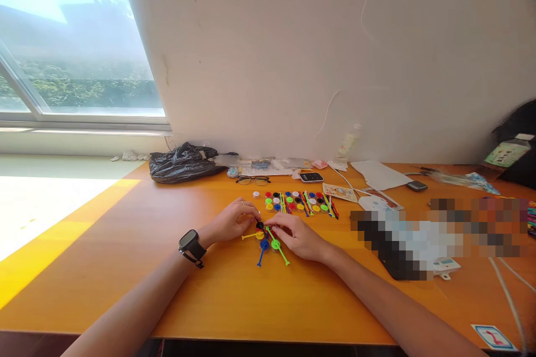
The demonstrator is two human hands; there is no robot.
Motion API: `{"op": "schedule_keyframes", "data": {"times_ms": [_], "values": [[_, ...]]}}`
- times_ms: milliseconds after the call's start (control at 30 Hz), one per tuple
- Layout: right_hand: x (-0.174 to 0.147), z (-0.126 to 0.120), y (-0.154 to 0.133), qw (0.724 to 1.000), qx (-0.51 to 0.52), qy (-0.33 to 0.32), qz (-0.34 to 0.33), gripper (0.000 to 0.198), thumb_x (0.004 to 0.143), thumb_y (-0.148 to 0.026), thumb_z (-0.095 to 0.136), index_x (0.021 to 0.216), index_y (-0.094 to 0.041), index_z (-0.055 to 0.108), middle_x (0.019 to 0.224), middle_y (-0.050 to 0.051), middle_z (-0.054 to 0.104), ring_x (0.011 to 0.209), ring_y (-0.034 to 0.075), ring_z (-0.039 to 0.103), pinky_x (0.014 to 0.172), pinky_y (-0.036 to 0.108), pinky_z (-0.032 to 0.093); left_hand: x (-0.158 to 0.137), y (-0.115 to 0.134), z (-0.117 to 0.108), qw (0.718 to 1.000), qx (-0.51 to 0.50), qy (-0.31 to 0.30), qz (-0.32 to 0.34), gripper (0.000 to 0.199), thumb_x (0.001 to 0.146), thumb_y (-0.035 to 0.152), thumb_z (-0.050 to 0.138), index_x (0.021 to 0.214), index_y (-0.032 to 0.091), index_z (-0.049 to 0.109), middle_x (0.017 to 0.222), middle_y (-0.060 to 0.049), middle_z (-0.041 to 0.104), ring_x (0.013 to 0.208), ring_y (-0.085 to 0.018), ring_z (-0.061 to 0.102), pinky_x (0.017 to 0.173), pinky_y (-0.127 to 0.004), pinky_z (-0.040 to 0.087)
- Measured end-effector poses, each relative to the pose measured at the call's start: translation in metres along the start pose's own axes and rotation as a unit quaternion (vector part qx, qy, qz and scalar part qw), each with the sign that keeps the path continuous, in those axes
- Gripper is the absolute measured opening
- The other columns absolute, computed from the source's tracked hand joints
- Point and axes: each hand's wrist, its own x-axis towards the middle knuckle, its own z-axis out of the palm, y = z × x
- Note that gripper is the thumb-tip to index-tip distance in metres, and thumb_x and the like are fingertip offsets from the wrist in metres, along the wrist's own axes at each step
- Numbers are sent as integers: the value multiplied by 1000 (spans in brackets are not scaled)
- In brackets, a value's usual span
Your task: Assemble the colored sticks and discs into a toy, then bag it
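My left hand, with a ring on a finger, is closed with its fingertips at a small black round piece. Opposite it, my right hand is closed too, fingertips pinched close beside that black piece. What lies between the right fingertips is hidden and too small to tell. Just below the hands stand small arrow spinners on round bases: a yellow spinner, a blue spinner and a green spinner. A bit of red shows under the black piece.
Behind the hands lie rows of coloured discs with loose plastic arrows among them. Farther back are eyeglasses, a black plastic bag and a phone-like device. Cards, papers and blurred items lie right.
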Motion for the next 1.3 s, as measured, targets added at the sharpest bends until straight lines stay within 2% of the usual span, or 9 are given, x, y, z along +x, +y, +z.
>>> {"op": "schedule_keyframes", "data": {"times_ms": [167, 300, 600, 800, 900, 1100, 1300], "values": [[0, 0, 2, 1000, -5, -13, -4, 29, 101, -16, 52, 110, -23, 79, 105, 6, 73, 96, 19, 67, 90, 31, 52, 0, -2, -1, 1000, -4, -6, -1, 27, 98, 16, 56, 107, 24, 80, 104, -6, 78, 92, -18, 68, 94, -32, 48], [0, -1, 1, 1000, 8, -14, -2, 31, 101, -16, 52, 120, -24, 77, 109, 7, 73, 97, 19, 67, 92, 32, 52, 0, -3, -1, 1000, -5, -2, 4, 28, 98, 14, 55, 106, 23, 80, 103, -5, 78, 92, -18, 68, 92, -30, 49], [-2, -1, -2, 999, 20, -18, 29, 27, 104, -24, 54, 124, -22, 72, 114, 7, 74, 97, 20, 67, 92, 33, 52, -1, -7, 1, 1000, -6, 20, 5, 39, 94, 5, 49, 111, 23, 78, 112, -5, 79, 105, -20, 69, 103, -35, 48], [-2, -2, -2, 999, 22, -20, 28, 26, 104, -26, 54, 123, -21, 73, 111, 7, 74, 95, 19, 66, 90, 33, 51, 1, -4, -1, 999, -28, -16, 7, 24, 99, 22, 59, 112, 23, 80, 108, -8, 78, 98, -20, 70, 93, -30, 53], [-2, -2, -1, 999, 21, -19, 25, 26, 103, -22, 55, 122, -22, 73, 110, 6, 74, 94, 19, 66, 89, 31, 51, 1, -8, -2, 999, -33, -22, 4, 24, 102, 30, 59, 110, 24, 80, 104, -8, 78, 94, -19, 70, 90, -29, 54], [-1, -1, 0, 999, 21, -17, 20, 25, 102, -20, 55, 119, -22, 73, 108, 5, 73, 92, 18, 66, 88, 30, 50, 0, -7, -4, 999, -35, -18, -1, 26, 101, 24, 56, 110, 24, 80, 104, -7, 78, 96, -19, 70, 91, -29, 54], [0, -1, -1, 999, 30, -16, 22, 26, 104, -22, 53, 120, -22, 73, 110, 5, 74, 95, 19, 66, 90, 31, 50, -1, 0, -6, 999, -38, -37, -6, 24, 98, 24, 62, 114, 24, 79, 108, -6, 79, 98, -19, 71, 91, -27, 54]]}}
